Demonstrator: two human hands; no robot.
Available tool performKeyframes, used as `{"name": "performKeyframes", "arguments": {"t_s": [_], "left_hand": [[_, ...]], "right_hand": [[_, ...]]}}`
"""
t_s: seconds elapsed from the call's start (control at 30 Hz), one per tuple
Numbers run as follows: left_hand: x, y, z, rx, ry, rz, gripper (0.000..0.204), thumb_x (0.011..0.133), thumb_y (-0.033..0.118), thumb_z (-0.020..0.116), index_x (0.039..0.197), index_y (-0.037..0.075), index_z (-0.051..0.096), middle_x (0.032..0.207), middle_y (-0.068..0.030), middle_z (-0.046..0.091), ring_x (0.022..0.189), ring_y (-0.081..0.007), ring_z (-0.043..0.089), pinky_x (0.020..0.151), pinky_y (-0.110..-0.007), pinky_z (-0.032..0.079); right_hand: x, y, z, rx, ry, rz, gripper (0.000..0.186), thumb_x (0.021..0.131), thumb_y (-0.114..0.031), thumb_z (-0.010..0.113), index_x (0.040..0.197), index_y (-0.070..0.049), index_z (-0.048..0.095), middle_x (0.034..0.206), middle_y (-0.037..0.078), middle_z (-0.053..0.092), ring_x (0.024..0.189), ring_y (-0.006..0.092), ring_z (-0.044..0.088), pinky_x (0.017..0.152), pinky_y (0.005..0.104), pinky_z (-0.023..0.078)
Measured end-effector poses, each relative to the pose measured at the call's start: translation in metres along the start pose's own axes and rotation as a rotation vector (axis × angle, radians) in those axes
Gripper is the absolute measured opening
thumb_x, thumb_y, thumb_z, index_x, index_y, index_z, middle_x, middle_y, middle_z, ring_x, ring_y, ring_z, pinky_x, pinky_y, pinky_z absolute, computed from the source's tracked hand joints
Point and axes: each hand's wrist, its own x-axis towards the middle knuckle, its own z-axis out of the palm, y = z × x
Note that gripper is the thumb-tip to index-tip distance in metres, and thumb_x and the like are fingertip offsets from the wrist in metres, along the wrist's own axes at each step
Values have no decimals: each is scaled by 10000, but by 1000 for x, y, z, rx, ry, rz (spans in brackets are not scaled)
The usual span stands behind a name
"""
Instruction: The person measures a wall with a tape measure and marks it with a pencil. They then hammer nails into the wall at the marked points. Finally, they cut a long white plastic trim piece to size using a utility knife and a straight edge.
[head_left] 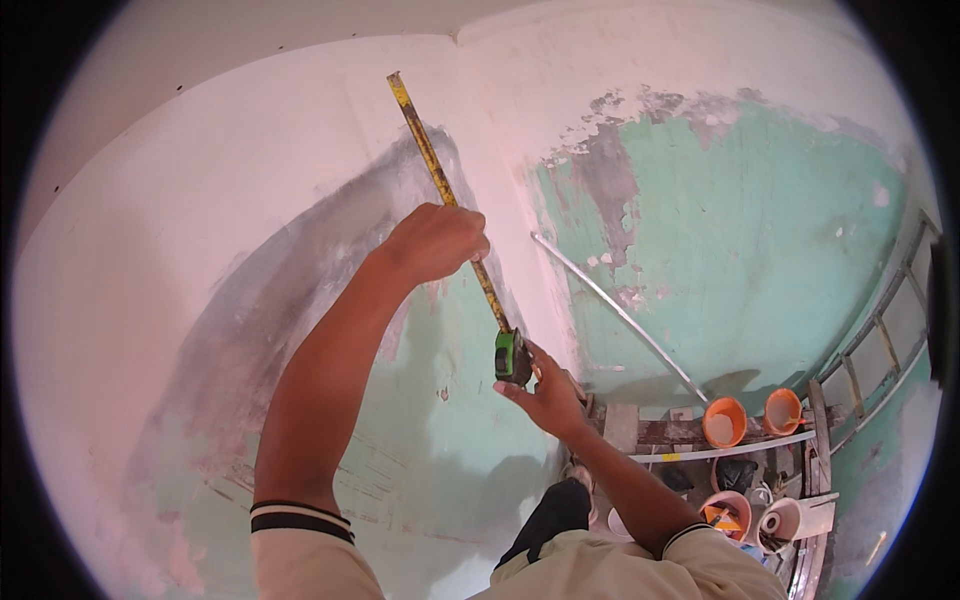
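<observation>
A tape measure with a green and black case (512, 357) sits in my right hand (553, 400), its thumb and fingers about the case. From it a worn yellow blade (423, 140) runs up and to the left, its hooked end free near the upper corner of the room. Partway along, my left hand (440, 240) is closed round the blade. Behind both hands is a wall (420, 420) of green paint with a grey plastered band and white above. Whether the blade touches the wall, I cannot tell.
A long pale straightedge (620, 310) leans on the right-hand green wall (740, 240). Below stand two orange buckets (724, 422) on planks (660, 433), with more tubs (727, 515) and tools lower down. A metal ladder-like frame (880, 345) stands at the far right.
</observation>
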Motion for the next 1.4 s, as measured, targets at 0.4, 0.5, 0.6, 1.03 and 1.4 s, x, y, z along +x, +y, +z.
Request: {"name": "performKeyframes", "arguments": {"t_s": [0.4, 0.5, 0.6, 1.03, 1.4], "left_hand": [[194, -111, 95, -38, 69, 13, 173, 988, 155, 582, 883, 136, 719, 972, -28, 650, 951, -245, 667, 805, -420, 550], [259, -157, 123, -24, 52, -14, 180, 987, 162, 573, 882, 138, 717, 969, -33, 653, 950, -251, 671, 806, -425, 549], [331, -208, 138, -9, 26, -96, 163, 973, 170, 583, 887, 146, 719, 950, -47, 655, 944, -263, 674, 807, -430, 548], [530, -387, 167, 92, -59, -189, 134, 914, 138, 619, 871, 151, 746, 972, -51, 689, 980, -274, 681, 852, -435, 551], [547, -430, 205, 141, 4, -125, 149, 918, 150, 603, 829, 166, 721, 954, -43, 686, 976, -284, 679, 831, -444, 549]], "right_hand": [[226, 124, -32, 107, -14, -12, 769, 878, -382, 824, 1482, -42, 493, 1244, 198, 654, 1166, 321, 646, 1025, 416, 495], [310, 163, -27, 83, -4, -34, 761, 877, -371, 826, 1478, -39, 497, 1245, 194, 664, 1160, 303, 650, 1021, 408, 494], [397, 188, -26, 96, -1, -42, 735, 882, -356, 824, 1465, -36, 511, 1243, 181, 676, 1155, 280, 654, 1017, 396, 493], [670, 233, -26, 285, -45, 13, 677, 879, -319, 832, 1433, -40, 560, 1232, 86, 697, 1182, 196, 638, 1048, 359, 473], [711, 264, 0, 384, -112, 36, 771, 877, -323, 843, 1479, 14, 497, 1311, 147, 677, 1251, 217, 621, 1077, 347, 457]]}}
